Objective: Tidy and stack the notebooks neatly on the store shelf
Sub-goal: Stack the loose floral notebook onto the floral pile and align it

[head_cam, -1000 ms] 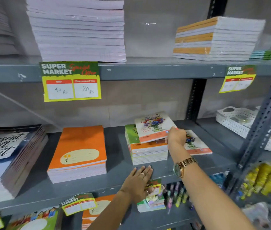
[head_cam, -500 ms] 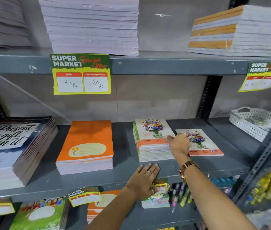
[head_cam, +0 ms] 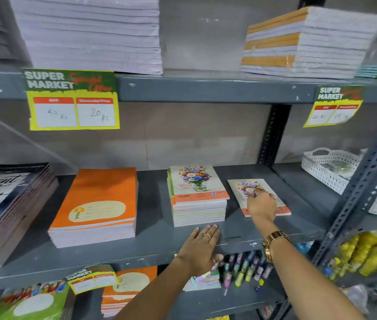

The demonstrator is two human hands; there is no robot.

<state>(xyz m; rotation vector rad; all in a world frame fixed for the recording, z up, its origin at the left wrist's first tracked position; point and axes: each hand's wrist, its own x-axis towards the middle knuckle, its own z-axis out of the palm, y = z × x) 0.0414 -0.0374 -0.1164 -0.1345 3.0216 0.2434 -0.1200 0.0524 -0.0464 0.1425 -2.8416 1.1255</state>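
A squared stack of floral-cover notebooks (head_cam: 197,197) stands mid-shelf on the grey middle shelf (head_cam: 155,241). To its right a single floral notebook (head_cam: 238,188) lies flat on the shelf. My right hand (head_cam: 261,205) rests on that loose notebook, fingers touching its cover over the flower picture; whether it grips is unclear. My left hand (head_cam: 202,247) lies flat, palm down, on the shelf's front edge just in front of the stack, holding nothing. An orange notebook stack (head_cam: 97,204) sits further left.
A dark-cover book pile (head_cam: 5,209) fills the shelf's left end. A white perforated basket (head_cam: 344,174) sits on the right bay behind a slotted upright (head_cam: 365,192). Paper reams (head_cam: 90,33) and wrapped notebooks (head_cam: 309,42) occupy the upper shelf. Pens (head_cam: 245,271) hang below.
The top floral notebook, tilted on the stack a second ago, now lies square. My right hand moved right from the stack onto the loose notebook. My left hand stayed on the shelf edge.
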